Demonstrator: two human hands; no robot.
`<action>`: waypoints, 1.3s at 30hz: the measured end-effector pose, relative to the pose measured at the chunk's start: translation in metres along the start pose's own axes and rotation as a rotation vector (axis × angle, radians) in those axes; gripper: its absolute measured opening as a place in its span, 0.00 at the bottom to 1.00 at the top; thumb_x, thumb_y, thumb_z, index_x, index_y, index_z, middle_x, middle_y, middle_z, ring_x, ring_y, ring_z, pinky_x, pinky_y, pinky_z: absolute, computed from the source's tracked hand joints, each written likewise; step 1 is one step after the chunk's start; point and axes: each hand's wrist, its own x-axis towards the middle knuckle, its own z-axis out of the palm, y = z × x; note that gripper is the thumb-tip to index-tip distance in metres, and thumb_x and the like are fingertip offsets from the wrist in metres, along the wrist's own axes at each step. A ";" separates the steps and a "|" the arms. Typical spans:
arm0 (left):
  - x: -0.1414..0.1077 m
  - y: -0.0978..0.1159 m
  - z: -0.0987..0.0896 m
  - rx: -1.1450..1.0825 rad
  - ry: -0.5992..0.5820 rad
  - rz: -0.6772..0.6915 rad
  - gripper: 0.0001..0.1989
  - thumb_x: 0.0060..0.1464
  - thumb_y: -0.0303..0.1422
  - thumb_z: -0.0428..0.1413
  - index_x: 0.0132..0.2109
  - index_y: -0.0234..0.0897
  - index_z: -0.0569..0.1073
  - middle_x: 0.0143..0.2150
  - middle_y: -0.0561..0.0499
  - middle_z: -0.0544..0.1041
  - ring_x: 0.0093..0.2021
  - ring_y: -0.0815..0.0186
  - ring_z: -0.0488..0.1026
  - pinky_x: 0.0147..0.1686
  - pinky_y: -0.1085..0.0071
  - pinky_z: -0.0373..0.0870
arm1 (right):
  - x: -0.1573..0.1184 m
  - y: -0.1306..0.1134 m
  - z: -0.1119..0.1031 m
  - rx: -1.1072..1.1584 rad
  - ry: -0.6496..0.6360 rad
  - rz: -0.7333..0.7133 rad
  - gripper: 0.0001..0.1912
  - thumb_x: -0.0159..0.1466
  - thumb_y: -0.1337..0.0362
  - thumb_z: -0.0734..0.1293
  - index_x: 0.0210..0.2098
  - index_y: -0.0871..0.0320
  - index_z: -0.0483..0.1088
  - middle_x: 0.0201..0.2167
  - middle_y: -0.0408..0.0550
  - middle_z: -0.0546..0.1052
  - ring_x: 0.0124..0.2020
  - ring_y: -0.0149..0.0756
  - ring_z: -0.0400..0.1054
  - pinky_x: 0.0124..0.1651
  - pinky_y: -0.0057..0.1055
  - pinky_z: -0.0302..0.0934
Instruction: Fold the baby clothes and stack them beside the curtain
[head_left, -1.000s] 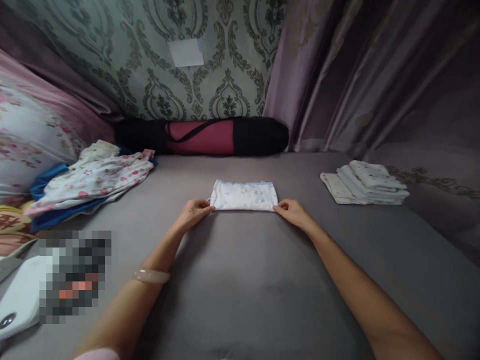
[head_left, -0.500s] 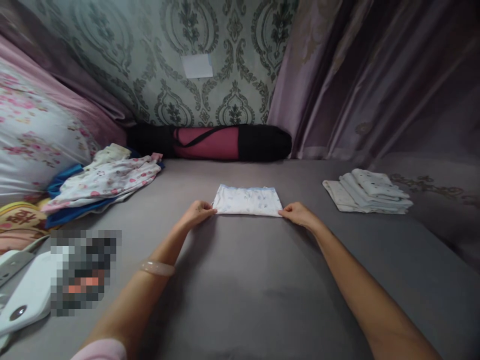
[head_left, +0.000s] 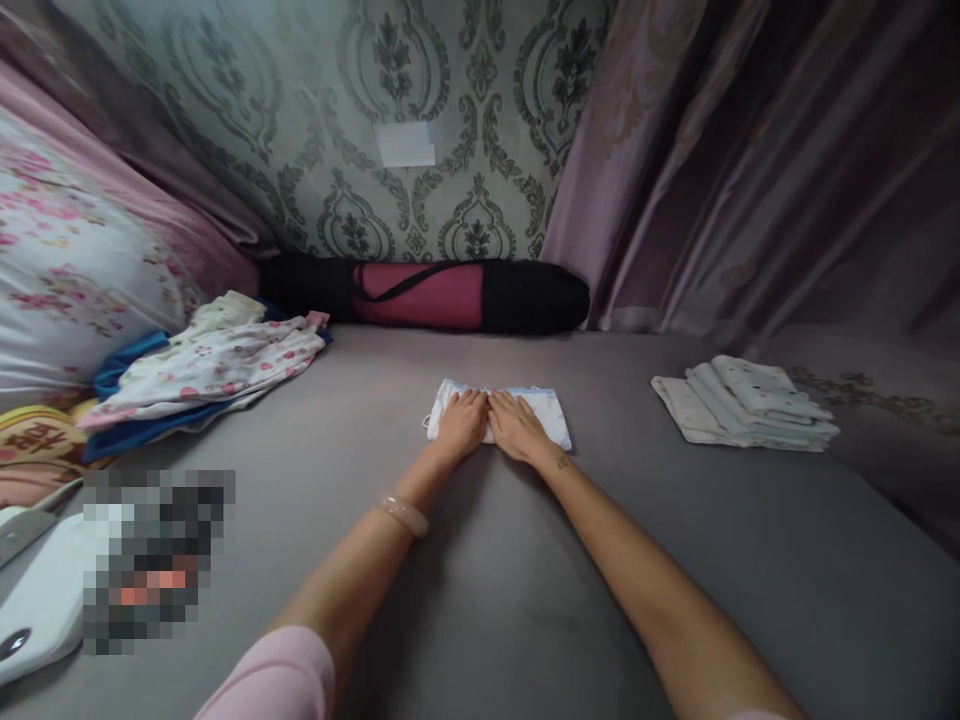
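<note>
A white folded cloth garment (head_left: 555, 420) with a faint print and a pale blue edge lies flat on the grey bedsheet (head_left: 480, 580). My left hand (head_left: 463, 422) rests palm down on its left half, fingers stretched out. Beside it, my right hand (head_left: 517, 425) presses flat on the middle and right of the cloth. The two hands nearly touch at the fingertips and cover much of the print. Both ends of the cloth show outside the hands.
A stack of folded white cloths (head_left: 757, 405) sits to the right. On the left are a loose pile of printed clothes (head_left: 217, 365), a floral pillow (head_left: 67, 240) and a white device (head_left: 45, 600). A black and red long bag (head_left: 420, 295) lies along the wall.
Both hands have let go of the cloth's near corners and moved inward onto its top, fingers now flat. The view has shifted slightly.
</note>
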 end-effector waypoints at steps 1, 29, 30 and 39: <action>0.000 -0.003 0.003 0.008 -0.013 -0.003 0.20 0.64 0.30 0.41 0.60 0.30 0.64 0.62 0.37 0.66 0.64 0.55 0.60 0.62 0.53 0.53 | 0.000 0.002 0.003 0.005 -0.007 0.010 0.28 0.70 0.62 0.47 0.65 0.68 0.55 0.67 0.57 0.56 0.68 0.44 0.46 0.68 0.43 0.37; -0.010 -0.060 -0.001 0.003 -0.131 -0.180 0.37 0.63 0.49 0.37 0.68 0.25 0.51 0.71 0.37 0.48 0.70 0.50 0.43 0.66 0.58 0.44 | -0.016 0.048 -0.005 -0.156 -0.016 0.301 0.33 0.70 0.56 0.46 0.67 0.72 0.49 0.69 0.59 0.49 0.69 0.47 0.40 0.68 0.43 0.35; -0.010 -0.060 0.000 -0.002 -0.124 -0.175 0.37 0.63 0.49 0.37 0.68 0.25 0.52 0.70 0.36 0.48 0.70 0.50 0.43 0.66 0.58 0.44 | -0.017 0.052 -0.005 -0.151 -0.018 0.303 0.33 0.70 0.57 0.46 0.67 0.72 0.49 0.69 0.59 0.49 0.69 0.47 0.40 0.68 0.42 0.36; -0.021 -0.071 -0.002 -0.015 -0.063 -0.108 0.33 0.64 0.47 0.37 0.66 0.27 0.56 0.69 0.35 0.52 0.69 0.52 0.50 0.65 0.57 0.50 | -0.033 0.090 -0.008 -0.124 -0.026 0.365 0.33 0.70 0.56 0.45 0.67 0.70 0.48 0.68 0.60 0.51 0.69 0.45 0.43 0.68 0.43 0.39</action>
